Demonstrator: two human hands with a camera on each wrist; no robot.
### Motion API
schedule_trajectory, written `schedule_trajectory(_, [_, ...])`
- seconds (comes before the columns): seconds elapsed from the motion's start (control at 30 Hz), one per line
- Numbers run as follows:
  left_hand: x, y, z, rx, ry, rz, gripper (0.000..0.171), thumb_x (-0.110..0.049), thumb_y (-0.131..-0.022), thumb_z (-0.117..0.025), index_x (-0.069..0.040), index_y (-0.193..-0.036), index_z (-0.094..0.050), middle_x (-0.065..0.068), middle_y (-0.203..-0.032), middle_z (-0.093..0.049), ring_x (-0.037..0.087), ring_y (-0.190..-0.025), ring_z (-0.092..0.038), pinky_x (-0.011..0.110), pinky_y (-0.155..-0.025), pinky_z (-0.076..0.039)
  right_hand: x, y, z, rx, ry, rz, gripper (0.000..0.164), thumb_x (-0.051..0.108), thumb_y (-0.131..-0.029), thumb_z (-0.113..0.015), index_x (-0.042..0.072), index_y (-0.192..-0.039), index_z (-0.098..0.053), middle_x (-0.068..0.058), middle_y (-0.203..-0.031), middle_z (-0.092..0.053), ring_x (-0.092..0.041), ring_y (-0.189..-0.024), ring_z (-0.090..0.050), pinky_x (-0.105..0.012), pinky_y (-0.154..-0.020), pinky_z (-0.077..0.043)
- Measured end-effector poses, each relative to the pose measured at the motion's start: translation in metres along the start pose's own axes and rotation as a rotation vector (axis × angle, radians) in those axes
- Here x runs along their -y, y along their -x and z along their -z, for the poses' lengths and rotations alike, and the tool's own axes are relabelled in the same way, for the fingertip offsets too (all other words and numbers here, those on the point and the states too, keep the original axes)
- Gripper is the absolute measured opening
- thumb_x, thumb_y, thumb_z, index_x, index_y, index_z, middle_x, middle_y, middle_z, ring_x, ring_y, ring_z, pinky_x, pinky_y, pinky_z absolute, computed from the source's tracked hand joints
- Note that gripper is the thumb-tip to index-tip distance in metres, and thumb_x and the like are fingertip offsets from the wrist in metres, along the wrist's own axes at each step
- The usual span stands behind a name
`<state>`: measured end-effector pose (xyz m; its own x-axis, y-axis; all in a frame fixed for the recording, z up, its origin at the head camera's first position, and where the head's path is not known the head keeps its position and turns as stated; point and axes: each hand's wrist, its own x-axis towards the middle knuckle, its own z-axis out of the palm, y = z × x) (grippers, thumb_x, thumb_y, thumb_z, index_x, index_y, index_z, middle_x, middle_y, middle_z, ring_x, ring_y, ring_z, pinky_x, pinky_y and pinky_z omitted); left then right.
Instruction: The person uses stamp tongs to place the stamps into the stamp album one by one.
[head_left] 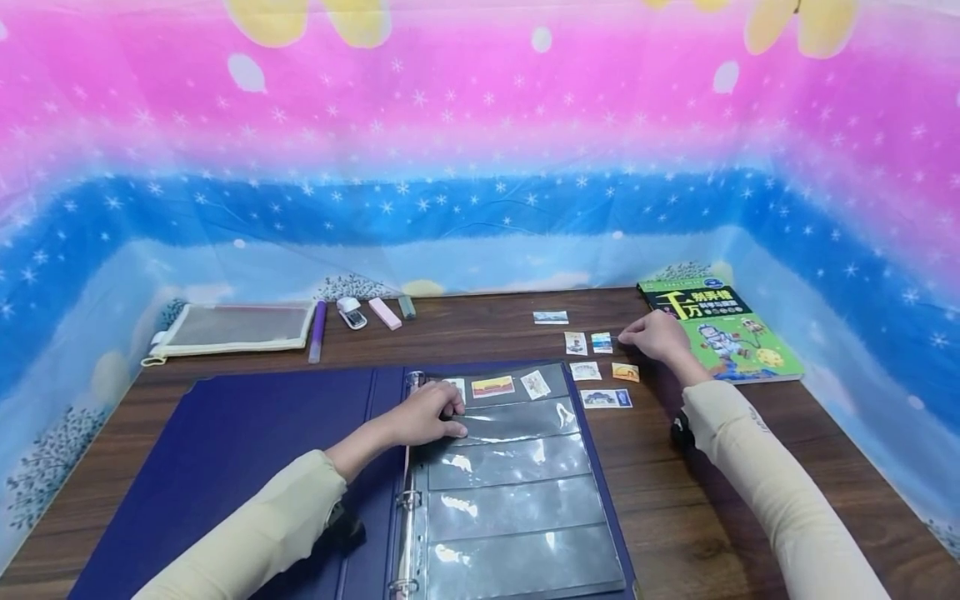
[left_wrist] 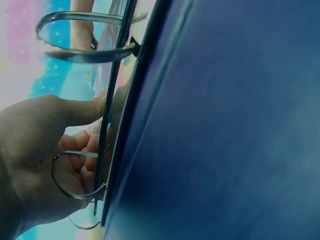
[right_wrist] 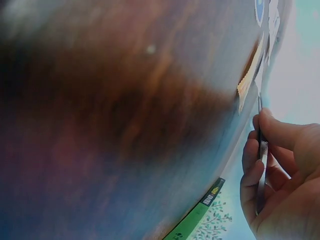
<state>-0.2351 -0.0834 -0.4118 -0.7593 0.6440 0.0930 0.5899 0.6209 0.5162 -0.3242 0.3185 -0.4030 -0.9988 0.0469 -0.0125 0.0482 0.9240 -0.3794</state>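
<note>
My right hand (head_left: 658, 335) holds metal tweezers (right_wrist: 263, 149), their tips right at a small blue stamp (head_left: 602, 342) on the table. Around that stamp lie several others, among them an orange stamp (head_left: 626, 372) and a wider one (head_left: 607, 398). On the left, my left hand (head_left: 426, 414) rests on the black pocket page (head_left: 517, 508) of an open ring-bound stamp album, its fingers loosely bent near the top pockets. In the top row sit a red-and-yellow stamp (head_left: 492, 387) and a tilted pale stamp (head_left: 536, 384); my left hand partly covers a third.
The album's navy cover (head_left: 262, 467) spreads across the left of the wooden table. Behind it lie a mesh zip pouch (head_left: 236, 327), a purple pen (head_left: 317, 332), a small white-and-grey item (head_left: 351, 313) and a pink block (head_left: 385, 313). A green book (head_left: 738, 342) lies beyond my right hand.
</note>
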Motion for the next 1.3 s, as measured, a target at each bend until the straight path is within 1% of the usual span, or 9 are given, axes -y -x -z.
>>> schedule_trajectory(0.17, [-0.002,0.004,-0.004,-0.031,-0.043,0.021,0.017,-0.022,-0.080,-0.069,-0.009,-0.083,-0.058,0.001,-0.080,-0.052,0.014,-0.080,-0.042,0.030,-0.077,-0.031,0.003,0.003,0.001,-0.060,-0.016,0.003,0.026,0.031,-0.088,-0.061,0.011,-0.098,-0.074,-0.016,-0.105,-0.070,-0.033,-0.090,-0.064,-0.025,-0.055,-0.040])
schedule_trajectory(0.37, [-0.003,0.004,-0.005,-0.078,-0.074,0.030,0.016,-0.019,-0.082,-0.065,-0.009,-0.084,-0.054,0.000,-0.075,-0.055,0.014,-0.076,-0.045,0.031,-0.075,-0.034,0.013,0.011,0.009,-0.147,-0.086,0.049,0.028,0.031,-0.089,-0.061,0.008,-0.101,-0.073,-0.018,-0.107,-0.069,-0.030,-0.084,-0.063,-0.026,-0.056,-0.038])
schedule_trajectory(0.47, [-0.001,0.002,-0.005,-0.092,-0.040,0.020,0.012,-0.017,-0.083,-0.063,-0.007,-0.086,-0.057,-0.002,-0.066,-0.054,0.012,-0.070,-0.044,0.030,-0.074,-0.036,0.035,0.022,0.015,-0.198,-0.125,0.100,0.028,0.032,-0.089,-0.062,0.009,-0.101,-0.073,-0.017,-0.106,-0.068,-0.028,-0.082,-0.062,-0.027,-0.057,-0.037])
schedule_trajectory(0.57, [0.002,0.000,-0.005,-0.104,-0.018,0.011,0.008,-0.016,-0.083,-0.062,-0.009,-0.080,-0.061,-0.002,-0.064,-0.053,0.010,-0.068,-0.044,0.029,-0.075,-0.036,0.068,0.035,0.016,-0.215,-0.179,0.139,0.027,0.033,-0.086,-0.065,0.011,-0.099,-0.073,-0.014,-0.102,-0.070,-0.025,-0.079,-0.061,-0.026,-0.061,-0.039])
schedule_trajectory(0.63, [0.004,0.000,-0.006,-0.104,-0.015,0.019,0.011,-0.016,-0.084,-0.062,-0.011,-0.073,-0.061,-0.003,-0.065,-0.053,0.010,-0.068,-0.043,0.027,-0.074,-0.034,0.093,0.045,0.010,-0.183,-0.230,0.158,0.027,0.034,-0.084,-0.066,0.011,-0.098,-0.073,-0.012,-0.100,-0.071,-0.024,-0.075,-0.060,-0.026,-0.061,-0.040])
schedule_trajectory(0.73, [0.004,-0.001,-0.006,-0.093,-0.011,0.035,0.017,-0.016,-0.085,-0.060,-0.014,-0.068,-0.059,-0.003,-0.067,-0.052,0.010,-0.070,-0.042,0.027,-0.074,-0.032,0.126,0.057,-0.006,-0.099,-0.293,0.176,0.028,0.036,-0.083,-0.068,0.013,-0.097,-0.074,-0.010,-0.102,-0.071,-0.022,-0.079,-0.062,-0.027,-0.066,-0.045])
schedule_trajectory(0.87, [0.002,-0.005,-0.006,-0.084,0.003,0.049,0.019,-0.018,-0.087,-0.058,-0.014,-0.069,-0.058,-0.002,-0.069,-0.054,0.013,-0.073,-0.043,0.029,-0.077,-0.033,0.155,0.067,-0.029,0.000,-0.337,0.190,0.023,0.033,-0.083,-0.068,0.014,-0.095,-0.075,-0.010,-0.104,-0.071,-0.020,-0.085,-0.065,-0.027,-0.068,-0.047])
schedule_trajectory(1.07, [0.002,-0.008,-0.007,-0.108,0.059,0.061,0.016,-0.019,-0.086,-0.060,-0.014,-0.071,-0.061,-0.002,-0.071,-0.056,0.014,-0.077,-0.047,0.031,-0.081,-0.035,0.173,0.072,-0.054,0.108,-0.350,0.084,0.017,0.031,-0.084,-0.067,0.018,-0.091,-0.076,-0.005,-0.095,-0.074,-0.015,-0.074,-0.064,-0.024,-0.060,-0.042])
schedule_trajectory(1.3, [0.008,-0.002,-0.008,-0.149,0.109,0.094,0.011,-0.016,-0.083,-0.062,-0.014,-0.073,-0.067,-0.002,-0.073,-0.060,0.010,-0.074,-0.049,0.028,-0.077,-0.038,0.186,0.082,-0.073,0.232,-0.466,-0.031,0.016,0.027,-0.080,-0.072,0.013,-0.086,-0.076,-0.003,-0.067,-0.069,-0.011,-0.055,-0.059,-0.023,-0.054,-0.046])
